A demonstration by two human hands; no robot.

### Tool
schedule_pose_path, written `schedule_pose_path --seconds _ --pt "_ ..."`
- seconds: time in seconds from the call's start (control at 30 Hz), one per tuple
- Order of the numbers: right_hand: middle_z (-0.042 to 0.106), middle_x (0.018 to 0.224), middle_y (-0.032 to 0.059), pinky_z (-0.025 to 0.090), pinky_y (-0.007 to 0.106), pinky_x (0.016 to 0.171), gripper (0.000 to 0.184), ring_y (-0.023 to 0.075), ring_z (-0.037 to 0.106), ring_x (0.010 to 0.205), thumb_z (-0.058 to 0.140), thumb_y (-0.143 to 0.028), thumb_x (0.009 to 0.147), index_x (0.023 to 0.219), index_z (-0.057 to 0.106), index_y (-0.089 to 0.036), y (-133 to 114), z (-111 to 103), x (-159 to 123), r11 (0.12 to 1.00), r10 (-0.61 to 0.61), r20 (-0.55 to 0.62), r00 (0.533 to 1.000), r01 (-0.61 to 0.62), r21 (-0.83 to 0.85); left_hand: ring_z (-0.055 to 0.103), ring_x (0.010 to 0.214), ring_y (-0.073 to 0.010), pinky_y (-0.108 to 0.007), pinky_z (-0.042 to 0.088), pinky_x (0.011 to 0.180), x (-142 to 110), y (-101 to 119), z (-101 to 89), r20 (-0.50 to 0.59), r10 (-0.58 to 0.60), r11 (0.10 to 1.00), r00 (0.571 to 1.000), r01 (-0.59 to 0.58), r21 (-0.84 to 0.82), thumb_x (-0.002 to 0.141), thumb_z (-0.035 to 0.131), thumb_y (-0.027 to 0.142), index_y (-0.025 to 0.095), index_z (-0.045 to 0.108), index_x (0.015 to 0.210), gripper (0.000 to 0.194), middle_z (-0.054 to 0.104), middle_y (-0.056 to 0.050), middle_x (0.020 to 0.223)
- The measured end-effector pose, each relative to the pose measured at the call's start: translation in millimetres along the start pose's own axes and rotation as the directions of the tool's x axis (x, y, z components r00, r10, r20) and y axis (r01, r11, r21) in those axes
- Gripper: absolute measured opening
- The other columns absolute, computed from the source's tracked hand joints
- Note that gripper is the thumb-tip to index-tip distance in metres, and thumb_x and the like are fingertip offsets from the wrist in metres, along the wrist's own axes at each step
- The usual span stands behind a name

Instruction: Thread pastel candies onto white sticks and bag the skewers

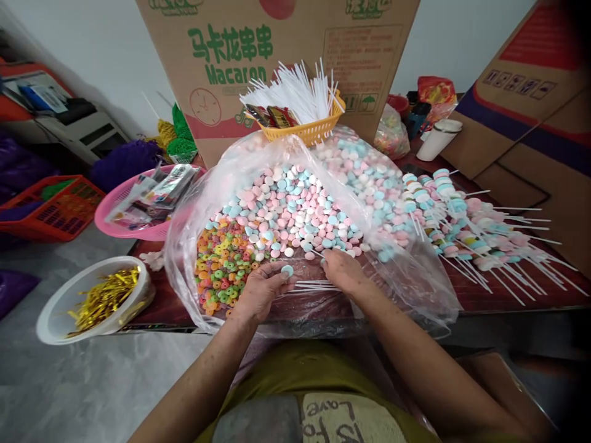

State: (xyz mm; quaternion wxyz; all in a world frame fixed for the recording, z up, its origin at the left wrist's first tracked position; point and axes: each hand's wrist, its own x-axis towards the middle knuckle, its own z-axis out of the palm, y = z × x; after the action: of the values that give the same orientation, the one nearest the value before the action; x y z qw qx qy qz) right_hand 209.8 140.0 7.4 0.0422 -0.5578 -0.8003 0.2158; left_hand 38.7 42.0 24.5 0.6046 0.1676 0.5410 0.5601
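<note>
My left hand pinches a pale blue round candy between thumb and fingers. A thin white stick is in the closed fingers of my right hand, its tip pointing left toward that candy, apart from it. Just below both hands lie several loose white sticks on the clear plastic bag. Beyond them spreads a heap of pink, white and blue candies. Near my left hand is a pile of small coloured ring candies.
Behind the heap, a yellow basket holds white sticks against a large carton. Skewered candies lie at the right. At left stand a pink basket with packets and a white tub of gold ties. A white cup stands back right.
</note>
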Motion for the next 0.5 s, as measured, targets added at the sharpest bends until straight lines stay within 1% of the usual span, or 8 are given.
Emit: schedule_pose_path --seconds 0.1,0.17,0.2,0.23,0.3,0.33,0.4,0.5 --pt "0.061 0.080 0.0065 0.036 0.026 0.061 0.013 0.0162 0.054 0.072 0.049 -0.026 0.083 0.080 0.057 -0.016 4 -7 -13 0.994 -0.056 0.037 0.998 0.052 0.094 0.065 0.069 -0.0130 -0.026 0.054 0.070 -4 -1 -0.9 -0.018 0.049 0.998 0.999 -0.049 -0.025 0.046 0.086 0.026 0.013 0.067 0.081 0.042 0.069 0.000 0.071" --pt "0.061 0.076 0.0029 0.034 0.024 0.052 0.024 0.0123 0.049 0.058 0.045 -0.038 0.087 0.087 0.056 -0.017 -1 -10 -27 0.933 -0.090 0.051 0.995 0.066 0.355 0.065 0.068 -0.0128 -0.024 0.053 0.068 -5 -3 3.6 -0.011 0.117 0.993 0.993 -0.116 0.028 0.051 0.083 0.029 0.013 0.068 0.083 0.038 0.069 0.000 0.071" --pt "0.060 0.074 0.0007 0.032 0.023 0.048 0.029 0.0101 0.044 0.051 0.045 -0.044 0.087 0.090 0.055 -0.018 -6 -10 -34 0.842 -0.107 0.053 0.993 0.062 0.535 0.064 0.067 -0.0127 -0.024 0.052 0.067 -6 -3 7.2 0.004 0.155 0.986 0.988 -0.155 0.064 0.055 0.081 0.029 0.014 0.069 0.084 0.036 0.070 -0.001 0.071" --pt "0.058 0.070 -0.0017 0.030 0.022 0.044 0.031 0.0082 0.039 0.046 0.048 -0.048 0.085 0.092 0.055 -0.019 -12 -9 -40 0.709 -0.118 0.051 0.992 0.048 0.703 0.064 0.067 -0.0130 -0.024 0.052 0.067 -7 -4 11.0 0.027 0.191 0.976 0.981 -0.192 0.099 0.058 0.079 0.030 0.014 0.070 0.086 0.034 0.070 -0.001 0.073" --pt "0.049 0.057 -0.0071 0.025 0.021 0.039 0.030 0.0055 0.030 0.040 0.059 -0.048 0.077 0.086 0.054 -0.020 -27 -3 -47 0.423 -0.099 0.046 0.994 0.000 0.906 0.065 0.072 -0.0146 -0.026 0.052 0.072 -10 -3 17.8 0.079 0.250 0.953 0.965 -0.259 0.154 0.064 0.075 0.029 0.014 0.071 0.089 0.029 0.072 -0.002 0.077" --pt "0.042 0.052 -0.0094 0.023 0.020 0.037 0.029 0.0046 0.027 0.038 0.063 -0.046 0.074 0.081 0.053 -0.020 -34 0 -49 0.341 -0.074 0.050 0.996 -0.022 0.940 0.065 0.076 -0.0161 -0.027 0.052 0.076 -13 -2 19.9 0.108 0.272 0.941 0.956 -0.287 0.178 0.066 0.074 0.029 0.014 0.071 0.090 0.028 0.072 -0.003 0.080" --pt "0.034 0.046 -0.0120 0.020 0.019 0.035 0.028 0.0035 0.023 0.035 0.066 -0.043 0.071 0.075 0.049 -0.021 -44 6 -51 0.235 -0.024 0.059 0.998 -0.052 0.971 0.065 0.087 -0.0190 -0.029 0.051 0.083 -17 0 21.1 0.170 0.295 0.919 0.940 -0.328 0.219 0.068 0.072 0.029 0.015 0.071 0.093 0.029 0.072 -0.004 0.088" --pt "0.036 0.043 -0.0131 0.016 0.017 0.033 0.030 0.0018 0.022 0.032 0.071 -0.038 0.067 0.073 0.048 -0.020 -49 11 -52 0.093 -0.030 0.127 0.991 -0.123 0.988 0.065 0.084 -0.0188 -0.028 0.052 0.079 -19 0 17.4 0.228 0.268 0.929 0.936 -0.314 0.198 0.065 0.075 0.028 0.015 0.071 0.094 0.032 0.072 -0.005 0.087"
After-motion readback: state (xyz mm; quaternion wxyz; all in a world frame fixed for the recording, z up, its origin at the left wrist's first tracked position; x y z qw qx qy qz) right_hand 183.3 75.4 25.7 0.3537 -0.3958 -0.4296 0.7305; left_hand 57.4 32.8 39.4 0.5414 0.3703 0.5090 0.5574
